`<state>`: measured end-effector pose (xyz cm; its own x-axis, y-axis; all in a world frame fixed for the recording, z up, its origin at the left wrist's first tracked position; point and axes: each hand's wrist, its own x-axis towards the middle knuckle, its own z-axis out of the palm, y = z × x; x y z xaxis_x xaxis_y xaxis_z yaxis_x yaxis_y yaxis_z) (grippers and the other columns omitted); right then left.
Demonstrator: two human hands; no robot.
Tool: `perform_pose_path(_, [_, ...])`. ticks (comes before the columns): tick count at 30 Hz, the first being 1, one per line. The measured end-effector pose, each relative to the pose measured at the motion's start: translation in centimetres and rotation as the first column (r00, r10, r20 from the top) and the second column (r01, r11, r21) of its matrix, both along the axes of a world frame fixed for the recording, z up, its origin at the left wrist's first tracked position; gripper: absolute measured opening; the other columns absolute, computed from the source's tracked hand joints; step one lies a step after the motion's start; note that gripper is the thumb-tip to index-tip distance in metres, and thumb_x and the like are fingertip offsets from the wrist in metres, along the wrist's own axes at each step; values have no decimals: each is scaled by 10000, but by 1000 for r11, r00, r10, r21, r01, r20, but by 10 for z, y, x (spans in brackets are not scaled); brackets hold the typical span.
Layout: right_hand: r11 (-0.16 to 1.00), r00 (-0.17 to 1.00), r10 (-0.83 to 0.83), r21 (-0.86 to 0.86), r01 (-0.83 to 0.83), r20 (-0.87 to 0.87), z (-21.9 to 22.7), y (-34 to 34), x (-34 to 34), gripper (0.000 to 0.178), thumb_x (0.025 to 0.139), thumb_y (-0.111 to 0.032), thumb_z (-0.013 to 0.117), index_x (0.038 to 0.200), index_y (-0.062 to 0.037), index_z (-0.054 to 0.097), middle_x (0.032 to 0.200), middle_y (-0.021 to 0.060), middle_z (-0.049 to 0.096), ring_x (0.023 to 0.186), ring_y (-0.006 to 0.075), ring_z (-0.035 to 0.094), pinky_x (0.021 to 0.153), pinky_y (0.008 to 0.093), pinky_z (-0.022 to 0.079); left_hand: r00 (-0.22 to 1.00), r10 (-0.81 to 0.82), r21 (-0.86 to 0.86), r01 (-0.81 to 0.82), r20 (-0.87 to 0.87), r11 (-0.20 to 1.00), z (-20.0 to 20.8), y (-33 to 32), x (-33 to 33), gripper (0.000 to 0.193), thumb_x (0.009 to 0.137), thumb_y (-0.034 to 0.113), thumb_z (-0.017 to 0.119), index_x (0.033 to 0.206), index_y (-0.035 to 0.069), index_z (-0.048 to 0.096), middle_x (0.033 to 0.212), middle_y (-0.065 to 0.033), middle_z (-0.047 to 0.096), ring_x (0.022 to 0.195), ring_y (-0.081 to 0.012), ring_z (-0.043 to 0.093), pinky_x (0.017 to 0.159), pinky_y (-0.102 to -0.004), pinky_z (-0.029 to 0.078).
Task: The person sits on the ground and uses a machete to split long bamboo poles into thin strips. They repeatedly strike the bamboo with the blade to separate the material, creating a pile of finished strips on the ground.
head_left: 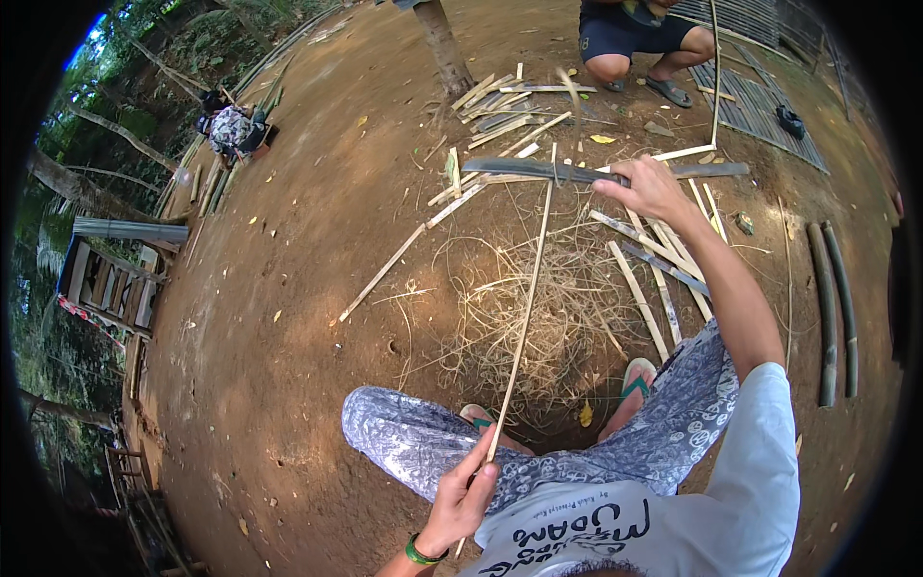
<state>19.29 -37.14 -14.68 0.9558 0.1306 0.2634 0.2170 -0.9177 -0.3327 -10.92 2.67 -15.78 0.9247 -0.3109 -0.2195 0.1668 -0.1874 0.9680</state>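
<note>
My left hand [464, 500] pinches the near end of a long thin bamboo strip [527, 298] that runs away from me over the ground. My right hand [646, 188] is stretched out and grips the handle of a long dark blade [538, 169], held crosswise at the strip's far end. Below the strip lies a heap of pale curled bamboo shavings [538, 308]. My feet in sandals [635, 380] rest at the edge of the heap.
Split bamboo slats [663, 279] lie scattered on the brown dirt. A person squats at the top [635, 38] beside a woven bamboo mat [760, 106]. Two thick bamboo poles [832, 308] lie at right. A tree trunk [444, 43] stands ahead; another person [231, 130] sits far left.
</note>
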Motion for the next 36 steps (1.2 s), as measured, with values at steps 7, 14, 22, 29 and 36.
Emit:
perform_pose_path(7, [888, 881, -428, 86, 451, -201, -34, -105, 45, 872, 858, -783, 478, 811, 51, 727, 817, 289, 689, 848, 416, 691, 818, 491, 503, 963, 112, -417, -208, -244, 885, 1, 34, -21, 554, 1052, 271, 495, 1550, 159, 279, 772, -13, 414, 479, -60, 356, 421, -216, 303])
perform_pose_path(14, [926, 973, -204, 301, 227, -106, -29, 4, 1, 747, 884, -715, 541, 821, 5, 730, 559, 104, 574, 546, 233, 574, 548, 419, 454, 957, 126, -523, -251, -262, 815, -8, 1, 68, 468, 1090, 243, 374, 1536, 173, 251, 813, -62, 501, 493, -102, 445, 444, -235, 410])
perform_pose_path(22, [866, 904, 414, 259, -428, 111, -22, 125, -92, 612, 831, -697, 632, 646, -116, 584, 487, 55, 551, 414, 243, 562, 425, 440, 412, 934, 93, -601, -296, -345, 743, 5, -50, 127, 377, 1092, 236, 365, 1453, 129, 347, 870, -55, 526, 492, -88, 452, 412, -210, 382])
perform_pose_path(29, [853, 862, 431, 190, -485, 266, -18, 131, -96, 664, 795, -757, 614, 636, -114, 553, 521, 64, 594, 438, 274, 598, 430, 454, 426, 934, 45, -557, -249, -354, 792, 19, -60, 125, 387, 1104, 239, 327, 1479, 142, 331, 783, -23, 474, 430, -57, 364, 375, -194, 316])
perform_pose_path(36, [891, 877, 390, 126, -437, 281, -12, 118, -85, 653, 801, -757, 607, 655, -121, 584, 560, 31, 629, 476, 273, 628, 449, 442, 444, 959, -33, -590, -146, -282, 794, 27, -50, 105, 500, 1106, 257, 327, 1582, 193, 186, 781, -24, 455, 439, -57, 367, 390, -192, 342])
